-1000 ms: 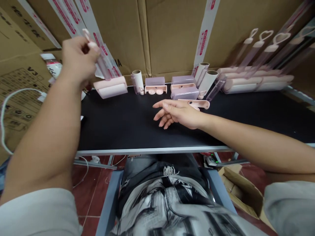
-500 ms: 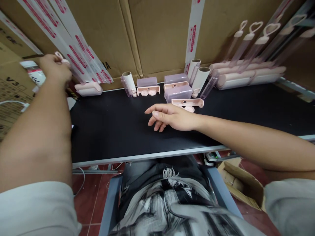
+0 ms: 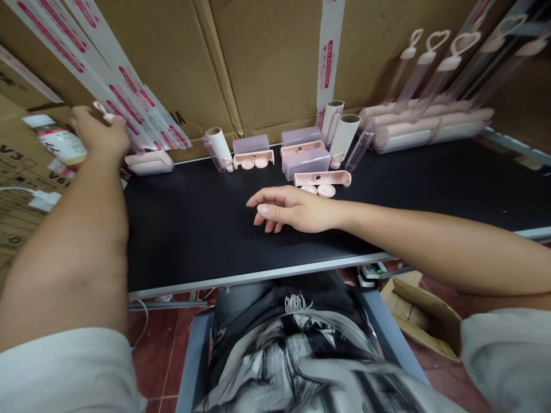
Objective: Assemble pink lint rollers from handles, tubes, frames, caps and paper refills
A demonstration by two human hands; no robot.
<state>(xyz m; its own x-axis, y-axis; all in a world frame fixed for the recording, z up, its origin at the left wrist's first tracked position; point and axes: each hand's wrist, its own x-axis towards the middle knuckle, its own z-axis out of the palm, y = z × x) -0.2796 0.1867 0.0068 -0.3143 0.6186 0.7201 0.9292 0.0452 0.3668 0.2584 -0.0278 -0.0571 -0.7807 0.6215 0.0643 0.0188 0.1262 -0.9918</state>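
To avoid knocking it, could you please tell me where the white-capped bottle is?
In the head view, the bottle is at the far left, just left of the left hand.

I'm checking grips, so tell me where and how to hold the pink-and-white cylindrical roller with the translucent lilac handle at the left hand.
Probably by the lilac handle, near its pink loop, from above and in front: it slants upward off the low-lying roller, leaving room to grasp.
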